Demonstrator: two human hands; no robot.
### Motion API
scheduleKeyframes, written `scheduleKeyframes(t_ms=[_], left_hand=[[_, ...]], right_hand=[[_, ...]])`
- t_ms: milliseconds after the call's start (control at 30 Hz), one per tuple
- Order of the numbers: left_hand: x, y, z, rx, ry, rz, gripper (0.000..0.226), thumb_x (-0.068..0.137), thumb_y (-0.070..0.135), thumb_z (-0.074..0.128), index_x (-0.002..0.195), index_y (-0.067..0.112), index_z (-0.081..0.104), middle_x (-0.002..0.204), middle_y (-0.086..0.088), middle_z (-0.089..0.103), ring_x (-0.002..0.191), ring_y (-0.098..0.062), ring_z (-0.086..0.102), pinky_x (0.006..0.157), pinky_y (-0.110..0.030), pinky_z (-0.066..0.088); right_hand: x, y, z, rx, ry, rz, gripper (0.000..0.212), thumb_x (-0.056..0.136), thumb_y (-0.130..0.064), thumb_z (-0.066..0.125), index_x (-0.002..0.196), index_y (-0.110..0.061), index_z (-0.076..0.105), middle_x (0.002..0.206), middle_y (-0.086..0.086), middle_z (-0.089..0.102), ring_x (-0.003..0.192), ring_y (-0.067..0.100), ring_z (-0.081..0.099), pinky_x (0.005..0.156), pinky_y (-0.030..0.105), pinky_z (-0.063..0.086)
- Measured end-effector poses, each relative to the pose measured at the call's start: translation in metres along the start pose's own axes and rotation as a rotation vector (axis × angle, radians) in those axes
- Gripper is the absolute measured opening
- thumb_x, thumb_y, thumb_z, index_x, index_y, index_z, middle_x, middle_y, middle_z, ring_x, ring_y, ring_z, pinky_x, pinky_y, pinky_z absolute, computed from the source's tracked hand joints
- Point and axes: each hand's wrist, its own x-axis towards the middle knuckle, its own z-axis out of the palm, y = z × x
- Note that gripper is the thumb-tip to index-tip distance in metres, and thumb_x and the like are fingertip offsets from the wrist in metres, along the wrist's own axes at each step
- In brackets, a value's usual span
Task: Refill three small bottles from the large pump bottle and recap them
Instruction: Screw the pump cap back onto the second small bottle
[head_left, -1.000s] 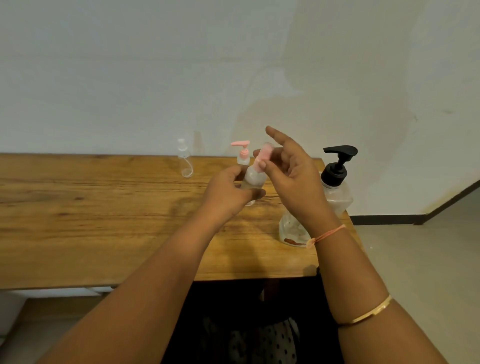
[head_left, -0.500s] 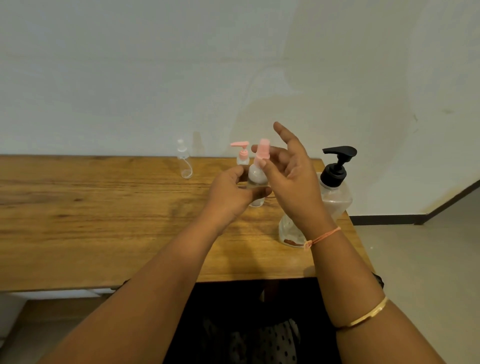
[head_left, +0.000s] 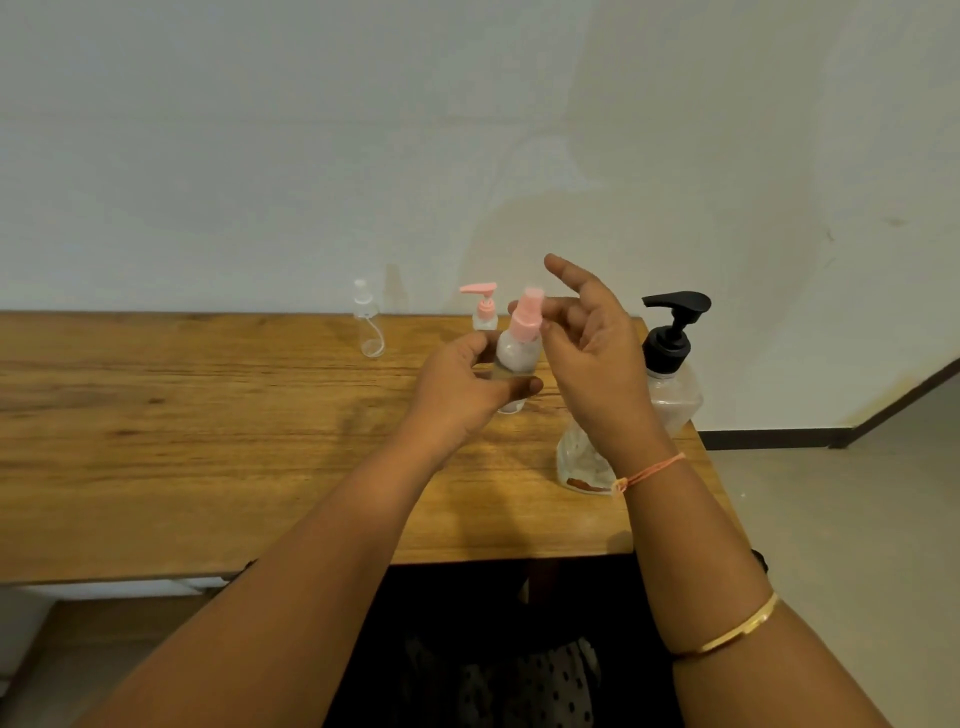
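Obs.: small bottle (head_left: 516, 358) upright, held above the table between the two hands, milky fill in its upper body. Pink spray cap (head_left: 528, 313) sits on its neck.

Change: 1.0 s ago the bottle leaned with the cap tipped toward the right-hand fingers; it now stands straight and a little higher. The right index finger stays lifted.

Left hand (head_left: 461, 396): curled round the bottle body, thumb across the lower front, fingers behind it on the far side. Clamped on the bottle.

Right hand (head_left: 592, 358): thumb and one curled finger meet the cap from its right side in a pinch. The index finger is straight and clear of the cap, pointing up and to the left. Back of the hand toward the camera.

Past the right-hand knuckles: large pump bottle (head_left: 674, 387), black pump head, clear body, standing near the table's right edge. Just beyond the left fingertips: second small bottle (head_left: 485, 313) with a pink pump. Well left of those: clear small bottle (head_left: 368, 328), upright.

Below the right wrist: a crumpled clear pouch (head_left: 581, 464) on the table. Thread band (head_left: 652, 470) at the wrist, gold bangle (head_left: 733, 630) on the forearm.

Surface: wooden table (head_left: 208, 431), set against a pale wall (head_left: 311, 156). Light floor (head_left: 841, 519) and dark skirting at right.
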Motion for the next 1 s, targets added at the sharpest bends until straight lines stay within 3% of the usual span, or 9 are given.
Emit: scheduleKeyframes(t_ms=[67, 300, 400, 500, 633, 733, 867, 933, 1000], left_hand=[[-0.0006, -0.0005, 0.0008, 0.015, -0.013, 0.005, 0.043, 0.07, 0.017, 0.081, 0.109, 0.018, 0.064, 0.108, 0.002, 0.067, 0.098, -0.017, 0.065, 0.089, -0.041, 0.054], [-0.0008, 0.0033, -0.0009, -0.001, 0.005, -0.005, 0.038, 0.072, 0.016, 0.078, 0.108, 0.017, 0.066, 0.103, 0.003, 0.069, 0.097, -0.015, 0.065, 0.088, -0.039, 0.054], [-0.0014, 0.003, -0.0011, 0.009, -0.008, -0.004, 0.032, 0.073, 0.017, 0.077, 0.102, 0.022, 0.065, 0.101, 0.005, 0.068, 0.094, -0.013, 0.065, 0.083, -0.033, 0.055], [-0.0016, 0.0033, 0.0001, -0.006, -0.029, -0.008, 0.034, 0.074, 0.016, 0.076, 0.105, 0.024, 0.063, 0.102, 0.007, 0.067, 0.092, -0.009, 0.063, 0.074, -0.022, 0.052], [-0.0013, 0.0043, -0.0014, -0.021, -0.013, -0.014, 0.038, 0.074, 0.016, 0.076, 0.11, 0.017, 0.065, 0.105, 0.002, 0.068, 0.095, -0.016, 0.065, 0.085, -0.037, 0.055], [-0.0006, 0.0033, -0.0014, -0.013, 0.0, -0.002, 0.04, 0.072, 0.018, 0.078, 0.11, 0.016, 0.065, 0.105, 0.001, 0.068, 0.097, -0.018, 0.065, 0.088, -0.041, 0.054], [-0.0005, 0.0025, -0.0008, 0.014, -0.002, -0.002, 0.041, 0.072, 0.018, 0.078, 0.111, 0.018, 0.065, 0.106, 0.002, 0.068, 0.096, -0.015, 0.065, 0.085, -0.036, 0.055], [-0.0006, 0.003, -0.0006, 0.011, -0.013, -0.005, 0.044, 0.072, 0.018, 0.078, 0.114, 0.018, 0.064, 0.108, 0.003, 0.067, 0.095, -0.013, 0.065, 0.082, -0.032, 0.055], [-0.0006, 0.0039, -0.0008, -0.006, -0.015, -0.013, 0.044, 0.072, 0.017, 0.078, 0.114, 0.019, 0.064, 0.107, 0.003, 0.067, 0.095, -0.014, 0.065, 0.081, -0.031, 0.055]], right_hand=[[-0.0002, -0.0009, -0.001, -0.007, 0.019, -0.015, 0.046, 0.09, 0.006, 0.048, 0.131, -0.016, 0.046, 0.098, 0.013, 0.068, 0.095, 0.013, 0.064, 0.084, 0.016, 0.05], [-0.0024, -0.0004, 0.0054, -0.053, -0.008, -0.054, 0.04, 0.091, -0.009, 0.059, 0.121, -0.032, 0.046, 0.092, -0.006, 0.065, 0.097, 0.012, 0.063, 0.097, 0.041, 0.048], [-0.002, 0.0016, 0.0067, -0.125, 0.052, -0.053, 0.044, 0.085, -0.013, 0.067, 0.12, -0.032, 0.048, 0.085, -0.005, 0.061, 0.09, 0.011, 0.062, 0.092, 0.041, 0.05], [-0.0025, 0.0011, 0.0083, -0.158, 0.088, -0.029, 0.051, 0.08, -0.019, 0.072, 0.125, -0.028, 0.048, 0.093, 0.004, 0.058, 0.093, 0.018, 0.06, 0.091, 0.043, 0.05], [-0.0033, -0.0017, 0.0056, -0.036, -0.022, 0.039, 0.055, 0.091, -0.016, 0.06, 0.139, -0.024, 0.035, 0.113, -0.007, 0.055, 0.119, 0.013, 0.052, 0.104, 0.041, 0.042], [-0.0022, -0.0013, 0.0059, -0.037, -0.048, 0.021, 0.046, 0.093, -0.009, 0.055, 0.134, -0.027, 0.041, 0.109, 0.0, 0.061, 0.111, 0.014, 0.057, 0.1, 0.041, 0.045], [0.0001, 0.0023, 0.0064, -0.103, 0.052, 0.011, 0.048, 0.083, -0.014, 0.069, 0.125, -0.028, 0.05, 0.085, -0.005, 0.056, 0.095, 0.013, 0.06, 0.094, 0.037, 0.05], [-0.0006, 0.0009, 0.006, -0.118, 0.065, 0.031, 0.053, 0.08, -0.019, 0.073, 0.127, -0.025, 0.05, 0.089, -0.004, 0.054, 0.093, 0.011, 0.057, 0.092, 0.032, 0.049], [-0.0011, 0.0013, 0.0048, -0.088, 0.023, 0.076, 0.061, 0.081, -0.025, 0.072, 0.135, -0.023, 0.044, 0.107, -0.002, 0.055, 0.105, 0.009, 0.055, 0.098, 0.031, 0.045]])
